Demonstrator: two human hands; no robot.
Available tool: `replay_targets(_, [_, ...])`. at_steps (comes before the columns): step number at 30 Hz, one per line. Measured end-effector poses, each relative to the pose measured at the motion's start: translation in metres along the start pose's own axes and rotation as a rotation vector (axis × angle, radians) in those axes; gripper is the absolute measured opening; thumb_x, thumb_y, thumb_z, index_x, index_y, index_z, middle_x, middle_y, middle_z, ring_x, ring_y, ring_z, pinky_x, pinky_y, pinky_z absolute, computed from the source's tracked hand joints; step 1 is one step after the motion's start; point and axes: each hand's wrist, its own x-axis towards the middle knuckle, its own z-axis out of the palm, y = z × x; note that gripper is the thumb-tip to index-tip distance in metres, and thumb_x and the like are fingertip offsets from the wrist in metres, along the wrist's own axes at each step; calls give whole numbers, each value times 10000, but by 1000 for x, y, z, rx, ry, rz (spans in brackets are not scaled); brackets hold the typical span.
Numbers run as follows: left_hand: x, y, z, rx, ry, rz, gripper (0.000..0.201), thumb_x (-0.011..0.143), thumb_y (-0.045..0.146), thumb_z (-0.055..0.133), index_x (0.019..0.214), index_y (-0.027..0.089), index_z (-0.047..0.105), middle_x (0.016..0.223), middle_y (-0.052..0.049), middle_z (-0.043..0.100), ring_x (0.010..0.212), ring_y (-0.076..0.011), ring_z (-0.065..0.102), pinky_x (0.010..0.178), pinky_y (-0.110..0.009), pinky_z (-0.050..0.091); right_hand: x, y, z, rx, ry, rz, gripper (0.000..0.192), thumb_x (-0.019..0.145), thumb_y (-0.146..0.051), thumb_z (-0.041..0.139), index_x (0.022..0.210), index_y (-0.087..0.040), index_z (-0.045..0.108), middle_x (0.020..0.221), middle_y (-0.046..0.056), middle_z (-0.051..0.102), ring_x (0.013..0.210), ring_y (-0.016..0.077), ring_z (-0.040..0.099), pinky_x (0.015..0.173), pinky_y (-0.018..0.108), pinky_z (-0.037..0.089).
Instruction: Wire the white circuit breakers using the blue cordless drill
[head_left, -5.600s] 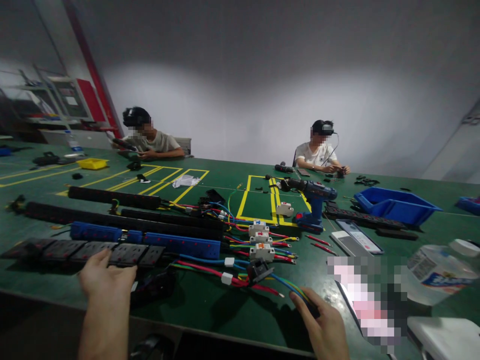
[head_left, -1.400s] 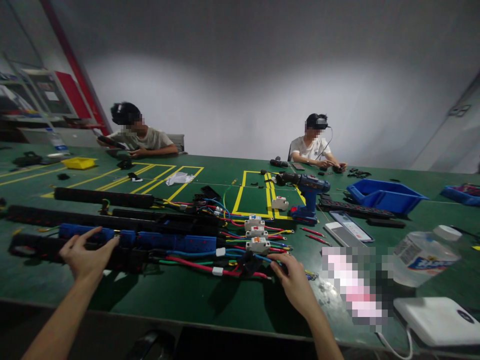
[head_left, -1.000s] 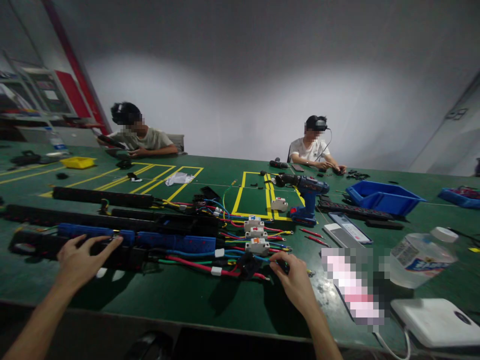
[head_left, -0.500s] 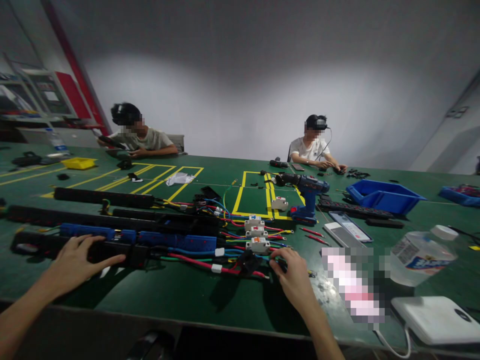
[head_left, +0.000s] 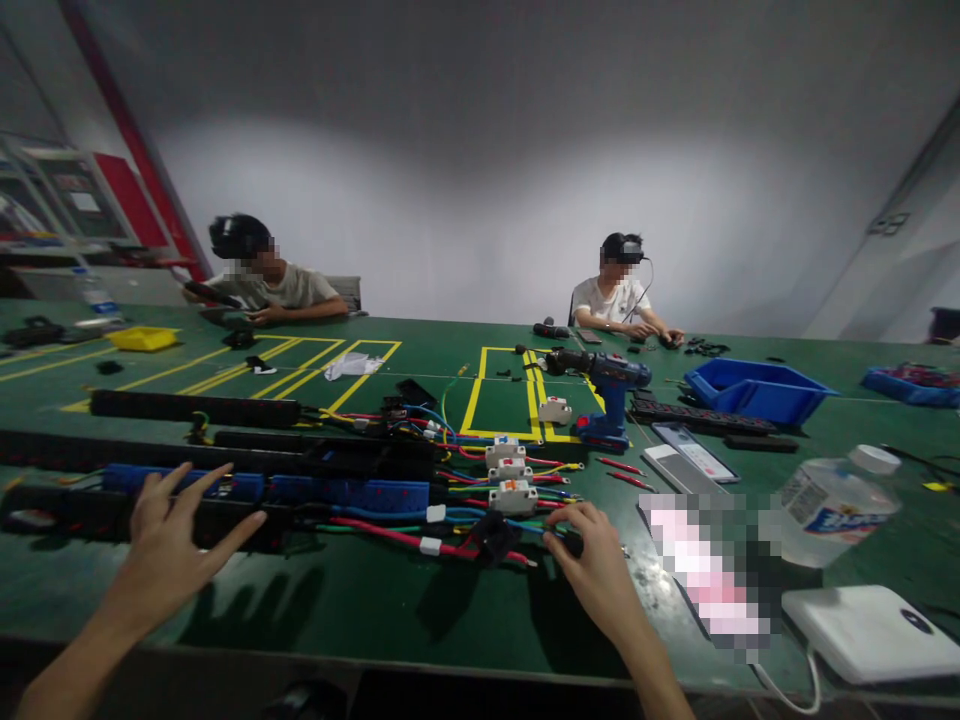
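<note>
My left hand [head_left: 169, 545] is open, its fingers spread above the near black power strip [head_left: 259, 530]; whether it touches the strip I cannot tell. Behind lie blue socket modules [head_left: 349, 494] and longer black strips [head_left: 195, 408]. My right hand [head_left: 596, 560] has its fingers curled closed around a small dark object [head_left: 572, 541], mostly hidden, beside the wire ends. Red, blue and green wires run from the strips towards it. A small black square part [head_left: 495, 538] sits on these wires, and white circuit breakers [head_left: 514, 496] lie just behind.
A blue cordless drill [head_left: 611, 395] stands beyond my right hand, left of a blue bin [head_left: 754, 390]. Phones [head_left: 686, 470], a plastic bottle [head_left: 832, 510] and a white power bank [head_left: 866, 632] lie to the right. Two people [head_left: 281, 285] sit across the green table [head_left: 360, 610].
My left hand has lifted from the near power strip, and its fingers have spread. My right hand stays by the wire ends. The whole view has shifted slightly.
</note>
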Motion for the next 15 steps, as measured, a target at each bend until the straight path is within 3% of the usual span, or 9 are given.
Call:
replay_targets(2, [-2, 38, -3, -123, 19, 113, 532, 922, 630, 477, 1382, 367, 440, 1613, 14, 250, 1513, -341, 199, 1215, -579, 244, 4, -1, -7, 33, 12, 0, 122, 880, -322, 615, 950, -269, 700, 1058, 58, 662, 1060, 269, 595, 925, 411, 423])
replay_targets(5, [-11, 102, -6, -269, -88, 250, 485, 901, 501, 597, 1352, 345, 511, 1604, -6, 282, 1510, -355, 214, 1208, -602, 280, 21, -3, -20, 70, 61, -23, 164, 893, -358, 588, 945, -248, 698, 1044, 68, 667, 1032, 258, 608, 920, 400, 439])
replay_targets(9, [-33, 170, 2, -421, -192, 379, 438, 911, 352, 610, 1344, 326, 549, 1581, -30, 336, 1503, -337, 252, 1185, -567, 367, 70, -1, -31, 75, 96, -97, 188, 885, -337, 564, 944, -221, 700, 1036, 73, 681, 993, 238, 623, 890, 369, 463])
replay_targets(12, [-52, 196, 17, -439, -261, 457, 434, 929, 282, 572, 1360, 318, 543, 1557, -44, 385, 1499, -321, 270, 1177, -562, 386, 120, 6, -27, 61, 33, -134, 187, 865, -275, 552, 948, -198, 700, 1002, 78, 702, 939, 223, 640, 859, 349, 478])
replay_targets(15, [-63, 203, 29, -406, -308, 491, 443, 943, 249, 539, 1382, 309, 529, 1544, -52, 412, 1501, -316, 270, 1188, -598, 349, 169, 16, -15, -8, -92, -146, 207, 838, -192, 545, 969, -180, 705, 1008, 86, 723, 932, 216, 650, 851, 331, 483])
